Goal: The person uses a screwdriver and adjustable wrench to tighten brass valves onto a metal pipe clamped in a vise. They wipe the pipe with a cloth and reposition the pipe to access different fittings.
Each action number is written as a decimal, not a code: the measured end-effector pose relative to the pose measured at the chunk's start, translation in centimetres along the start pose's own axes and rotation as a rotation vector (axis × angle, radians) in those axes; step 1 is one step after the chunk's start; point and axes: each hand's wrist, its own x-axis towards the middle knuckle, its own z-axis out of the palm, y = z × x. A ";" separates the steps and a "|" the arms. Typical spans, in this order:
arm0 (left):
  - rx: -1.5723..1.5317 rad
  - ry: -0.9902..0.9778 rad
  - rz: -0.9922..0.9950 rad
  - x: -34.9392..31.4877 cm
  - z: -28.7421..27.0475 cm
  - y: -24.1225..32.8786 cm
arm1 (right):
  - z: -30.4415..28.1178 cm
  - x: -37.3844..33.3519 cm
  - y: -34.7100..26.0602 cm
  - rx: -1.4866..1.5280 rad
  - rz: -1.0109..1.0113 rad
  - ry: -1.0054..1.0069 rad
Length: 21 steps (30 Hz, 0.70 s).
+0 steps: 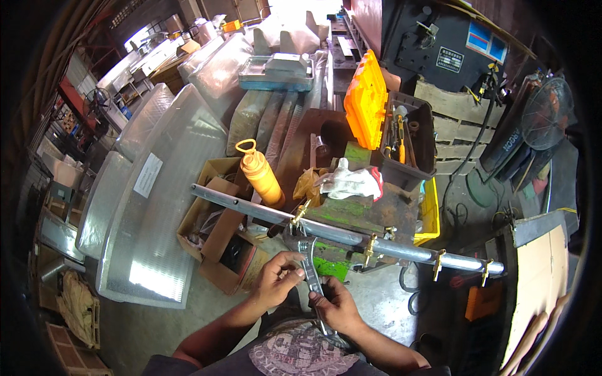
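Observation:
An adjustable wrench [311, 271] is between my hands, its jaw end pointing away from me. My right hand [339, 307] is closed around the wrench's handle. My left hand [277, 279] pinches at the wrench near its head, thumb and fingertips against its side. Just beyond lies a long grey metal pipe [332, 234], running from the left across to the right. Several brass fittings stick out of it, one brass fitting [370, 249] just right of the wrench and another brass fitting [300, 213] beyond the wrench head. The pipe rests across a green-stained metal work surface [331, 268].
A yellow bottle [262, 178] and a white glove [351, 180] stand or lie behind the pipe. An open toolbox [407, 164] with an orange lid holds tools. Cardboard boxes [222, 257] sit left, beside large plastic-wrapped panels [164, 207]. A fan [547, 113] stands at right.

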 end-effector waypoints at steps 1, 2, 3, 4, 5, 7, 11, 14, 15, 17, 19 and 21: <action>-0.002 0.007 0.000 -0.1 0.2 -0.3 | 0.2 0.0 0.5 0.029 -0.019 0.003; -0.004 0.012 0.001 -0.2 0.4 -0.5 | 0.4 -0.1 0.8 0.058 -0.039 0.008; 0.032 0.010 -0.007 -0.5 0.3 -0.7 | 0.7 0.0 0.9 0.087 -0.059 0.013; 0.072 0.007 -0.033 -1.3 0.0 -1.1 | 1.1 0.0 1.4 0.100 -0.079 0.016; 0.113 0.004 -0.059 -1.8 -0.4 -1.3 | 1.5 0.0 1.6 0.090 -0.060 0.005; 0.148 0.024 -0.140 -3.3 -0.6 -1.1 | 2.4 0.1 1.5 0.070 -0.010 -0.016; -0.078 0.106 -0.262 -5.9 -1.3 -1.0 | 4.3 1.1 2.3 0.129 -0.128 -0.042; -0.084 0.001 -0.290 -7.1 -2.1 -0.3 | 5.6 2.6 2.7 0.013 -0.191 -0.026; -0.110 -0.064 -0.293 -7.6 -2.4 0.0 | 5.9 2.9 2.5 0.003 -0.208 -0.026; -0.070 -0.088 -0.325 -8.1 -2.6 1.1 | 6.1 3.6 2.2 -0.079 -0.084 -0.110; -0.062 -0.050 -0.405 -8.4 -3.3 1.9 | 6.5 4.3 1.5 -0.058 0.013 -0.198; 0.010 -0.111 -0.535 -8.2 -4.8 2.8 | 6.8 4.7 1.1 -0.030 0.007 -0.202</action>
